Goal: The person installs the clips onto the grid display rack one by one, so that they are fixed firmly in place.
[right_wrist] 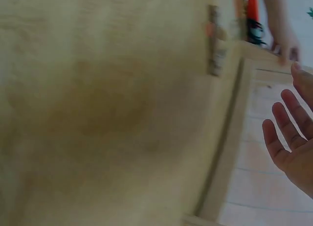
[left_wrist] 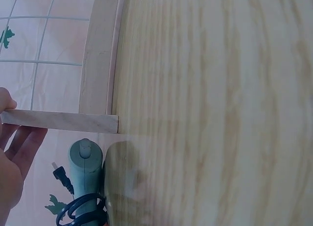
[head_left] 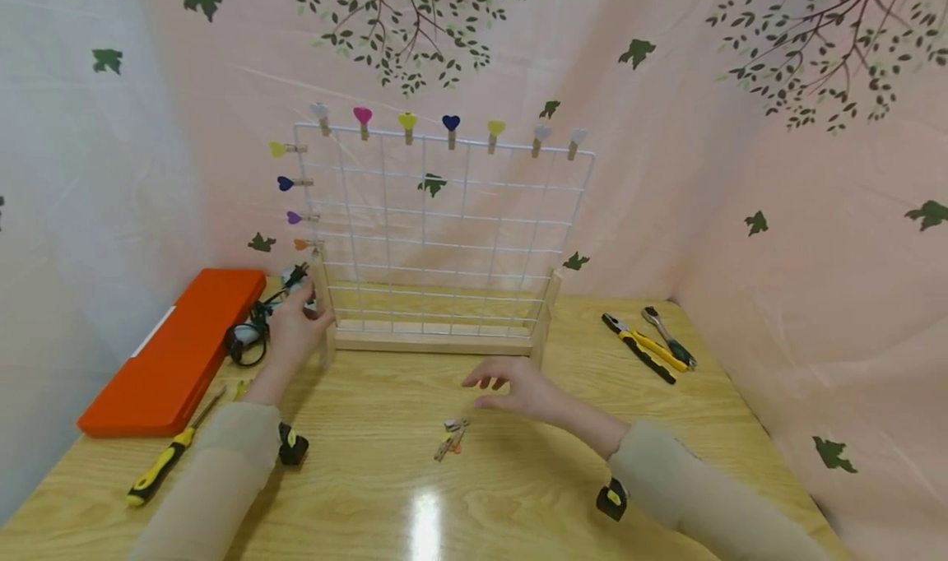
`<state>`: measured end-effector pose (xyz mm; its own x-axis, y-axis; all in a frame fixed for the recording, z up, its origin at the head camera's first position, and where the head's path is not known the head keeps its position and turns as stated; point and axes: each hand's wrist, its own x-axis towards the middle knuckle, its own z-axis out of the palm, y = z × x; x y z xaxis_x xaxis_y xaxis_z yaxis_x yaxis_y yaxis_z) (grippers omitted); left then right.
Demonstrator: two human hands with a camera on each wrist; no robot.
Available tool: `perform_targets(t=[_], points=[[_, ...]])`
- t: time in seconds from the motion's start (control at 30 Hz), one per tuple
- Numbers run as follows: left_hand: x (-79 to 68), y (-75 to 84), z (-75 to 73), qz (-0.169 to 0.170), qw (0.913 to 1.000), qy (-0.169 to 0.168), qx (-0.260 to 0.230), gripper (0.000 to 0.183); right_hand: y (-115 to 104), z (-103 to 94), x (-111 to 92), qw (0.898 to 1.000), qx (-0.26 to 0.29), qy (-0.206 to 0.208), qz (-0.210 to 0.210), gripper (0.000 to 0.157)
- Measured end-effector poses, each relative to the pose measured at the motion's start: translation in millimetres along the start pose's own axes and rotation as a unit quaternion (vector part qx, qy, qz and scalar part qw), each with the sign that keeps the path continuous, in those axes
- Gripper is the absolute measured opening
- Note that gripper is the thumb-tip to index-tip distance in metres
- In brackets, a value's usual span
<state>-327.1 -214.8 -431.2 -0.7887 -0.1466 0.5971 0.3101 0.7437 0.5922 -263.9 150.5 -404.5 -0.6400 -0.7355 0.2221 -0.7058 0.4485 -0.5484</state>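
Observation:
A white wire grid [head_left: 462, 217] stands upright in a wooden stand [head_left: 429, 345]. Heart-topped clothespins in several colours line its top edge, such as the pink one [head_left: 363, 117], and its left edge, such as the dark blue one [head_left: 285, 183]. My left hand [head_left: 295, 326] grips the stand's left upright [left_wrist: 63, 121], thumb on one side and fingers on the other. Over the table, in front of the stand's right part, hovers my right hand [head_left: 514, 387], its fingers loosely bent and holding nothing. A small pile of clothespins [head_left: 448, 442] lies just left of and nearer than that hand.
To the left are an orange case [head_left: 174, 355], a yellow-black screwdriver [head_left: 163, 466] and a teal corded device [left_wrist: 85, 160] behind the left upright. Pliers [head_left: 638, 347] and a ratchet wrench [head_left: 666, 336] lie at the right. Printed cloth walls [head_left: 778, 298] surround the table.

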Motion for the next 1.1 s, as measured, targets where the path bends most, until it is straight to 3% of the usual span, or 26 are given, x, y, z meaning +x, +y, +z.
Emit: perform_targets(t=[0.1, 0.23, 0.6, 0.9, 1.1], points=[[0.1, 0.8, -0.5, 0.001, 1.0, 0.004, 0.004, 0.049, 14, 23.1, -1, 1.0, 0.018, -0.024, 0.007, 0.026], [-0.2, 0.9, -0.9, -0.001, 1.0, 0.002, 0.005, 0.049, 27, 39.7, 3, 0.999, 0.028, -0.043, 0.003, 0.024], [0.6, -1.4, 1.3, -0.014, 0.9999, -0.005, 0.006, 0.048, 29, 44.0, 24, 0.985, 0.003, -0.168, -0.043, 0.025], [1.6, -2.0, 2.1, -0.016, 0.9997, -0.009, 0.013, 0.047, 32, 47.0, 25, 0.983, 0.012, -0.177, -0.037, 0.02], [1.2, -0.7, 0.3, -0.01, 0.9999, -0.003, 0.014, 0.047, 34, 46.2, 23, 0.987, 0.036, -0.156, -0.003, 0.014]])
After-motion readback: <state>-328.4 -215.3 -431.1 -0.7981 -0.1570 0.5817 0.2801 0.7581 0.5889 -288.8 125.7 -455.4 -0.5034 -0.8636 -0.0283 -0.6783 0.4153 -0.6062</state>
